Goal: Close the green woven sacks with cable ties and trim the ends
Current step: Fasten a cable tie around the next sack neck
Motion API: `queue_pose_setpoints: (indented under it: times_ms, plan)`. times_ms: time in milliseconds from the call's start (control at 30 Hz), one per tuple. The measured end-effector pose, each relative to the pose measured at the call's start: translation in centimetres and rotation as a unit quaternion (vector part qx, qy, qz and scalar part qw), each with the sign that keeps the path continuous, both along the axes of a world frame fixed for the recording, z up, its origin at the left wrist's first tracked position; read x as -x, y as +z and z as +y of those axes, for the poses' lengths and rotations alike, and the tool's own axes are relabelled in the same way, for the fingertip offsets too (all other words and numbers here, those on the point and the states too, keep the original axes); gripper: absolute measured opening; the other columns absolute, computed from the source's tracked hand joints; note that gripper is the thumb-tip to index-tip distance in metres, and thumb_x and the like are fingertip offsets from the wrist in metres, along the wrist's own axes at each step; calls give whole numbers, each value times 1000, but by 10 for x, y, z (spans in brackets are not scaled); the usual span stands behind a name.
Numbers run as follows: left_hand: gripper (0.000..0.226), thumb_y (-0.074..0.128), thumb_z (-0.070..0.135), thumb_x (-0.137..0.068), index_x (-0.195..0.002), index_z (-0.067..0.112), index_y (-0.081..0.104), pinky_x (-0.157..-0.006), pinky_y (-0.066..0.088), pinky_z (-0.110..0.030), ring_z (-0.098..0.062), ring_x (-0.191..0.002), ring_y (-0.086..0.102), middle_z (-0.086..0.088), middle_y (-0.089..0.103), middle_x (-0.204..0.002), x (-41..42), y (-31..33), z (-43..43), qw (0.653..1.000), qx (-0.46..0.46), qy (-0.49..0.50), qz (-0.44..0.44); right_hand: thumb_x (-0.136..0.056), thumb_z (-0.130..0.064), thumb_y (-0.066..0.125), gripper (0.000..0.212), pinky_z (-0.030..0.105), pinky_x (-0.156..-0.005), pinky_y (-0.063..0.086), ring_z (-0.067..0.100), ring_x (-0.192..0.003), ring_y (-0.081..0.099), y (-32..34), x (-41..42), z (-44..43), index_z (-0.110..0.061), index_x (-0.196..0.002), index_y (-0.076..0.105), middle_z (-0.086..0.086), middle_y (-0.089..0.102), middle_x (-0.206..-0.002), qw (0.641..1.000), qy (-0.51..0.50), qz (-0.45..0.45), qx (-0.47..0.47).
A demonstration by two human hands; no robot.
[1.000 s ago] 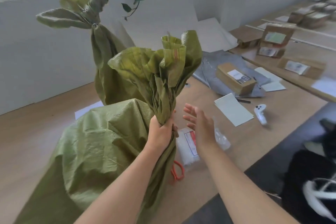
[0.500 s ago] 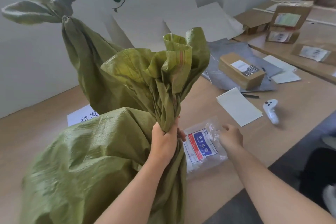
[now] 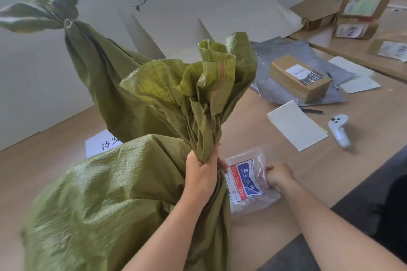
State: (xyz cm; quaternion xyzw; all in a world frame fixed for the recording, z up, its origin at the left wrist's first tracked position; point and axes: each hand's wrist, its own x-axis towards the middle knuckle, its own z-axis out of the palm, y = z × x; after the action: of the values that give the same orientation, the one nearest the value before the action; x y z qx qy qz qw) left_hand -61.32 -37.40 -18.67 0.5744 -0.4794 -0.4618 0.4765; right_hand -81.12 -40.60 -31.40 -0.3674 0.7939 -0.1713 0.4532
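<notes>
A full green woven sack [image 3: 105,200] stands on the table in front of me. My left hand [image 3: 201,175] is clenched around its gathered neck, and the loose mouth fans out above my fist. Behind it a second green sack [image 3: 103,77] stands upright with its neck tied off high at the left. A clear plastic bag of cable ties [image 3: 246,180] with a red and blue label lies on the table just right of the near sack. My right hand [image 3: 278,175] rests on that bag's right edge, fingers curled on the plastic.
A white controller [image 3: 339,131] and a white card [image 3: 296,124] lie to the right, with a black pen [image 3: 311,111] and a cardboard box [image 3: 300,78] on grey mailers behind. More boxes line the far right. The table's front edge [image 3: 312,224] runs diagonally beside my right forearm.
My right hand dropped from mid-air onto the cable tie bag and has curled onto its right edge. The left hand kept its grip on the sack's neck.
</notes>
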Motion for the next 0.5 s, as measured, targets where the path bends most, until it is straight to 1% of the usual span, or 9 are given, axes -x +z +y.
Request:
queue_pose_setpoints:
  times_ms: [67, 100, 167, 233, 300, 333, 400, 433, 500]
  plan:
    - [27, 54, 22, -109, -98, -1, 63, -59, 56, -29, -24, -55, 64, -6, 67, -61, 2, -3, -1, 1000, -6, 3, -1, -91, 6, 53, 36, 22, -49, 40, 23, -65, 59, -4, -2, -4, -16, -70, 71, 6, 70, -78, 1000, 21, 0, -5]
    - [27, 54, 22, -109, -96, 1, 64, -60, 56, -29, -25, -56, 64, -7, 67, -61, 3, -4, -1, 1000, -7, 4, -3, -91, 7, 49, 39, 23, -50, 38, 25, -63, 55, -7, -4, -5, -15, -63, 65, 6, 64, -71, 1000, 27, 5, -10]
    - [29, 54, 24, -109, -88, 7, 65, -62, 57, -30, -27, -58, 65, -7, 68, -62, 4, -7, -1, 1000, -12, 2, -11, -92, 4, 47, 40, 26, -57, 40, 26, -66, 54, -10, -7, -6, -14, -58, 56, 5, 55, -64, 999, 41, 18, -19]
    - [31, 54, 26, -109, -85, 9, 65, -64, 57, -28, -27, -60, 65, -9, 68, -63, 5, -11, -1, 1000, -22, 1, -16, -96, -4, 51, 37, 29, -64, 43, 27, -72, 55, -10, -12, -5, -14, -61, 53, 3, 54, -64, 997, 65, 38, -23]
    - [32, 54, 28, -109, -86, 7, 66, -64, 57, -24, -26, -60, 66, -13, 69, -65, 5, -16, -1, 999, -30, 4, -21, -98, -13, 57, 31, 27, -69, 41, 26, -78, 56, -8, -18, -4, -14, -67, 53, 0, 55, -70, 994, 92, 55, -26]
    - [33, 54, 28, -109, -87, 6, 66, -64, 56, -22, -25, -61, 66, -16, 69, -67, 5, -18, -1, 999, -33, 5, -25, -99, -17, 59, 26, 26, -71, 40, 28, -84, 59, -8, -20, -3, -12, -73, 57, 1, 60, -77, 993, 103, 57, -29]
    - [33, 54, 27, -108, -89, 4, 67, -64, 56, -20, -24, -61, 66, -22, 69, -70, 4, -22, -2, 999, -34, 6, -26, -97, -20, 64, 13, 25, -73, 40, 32, -96, 66, -10, -23, -3, -9, -92, 69, 9, 72, -98, 990, 119, 68, -33]
    - [33, 54, 27, -108, -91, 2, 67, -64, 55, -19, -23, -61, 66, -23, 69, -72, 4, -24, -2, 999, -34, 6, -25, -96, -21, 67, 14, 26, -73, 41, 32, -98, 68, -13, -24, -2, -8, -97, 72, 12, 75, -105, 990, 118, 71, -31]
    - [32, 54, 26, -108, -93, 0, 67, -63, 54, -16, -22, -60, 66, -25, 69, -73, 3, -26, -2, 999, -35, 9, -23, -92, -24, 72, 13, 26, -70, 43, 28, -85, 66, -19, -26, 0, -12, -88, 70, 13, 77, -104, 990, 122, 70, -26]
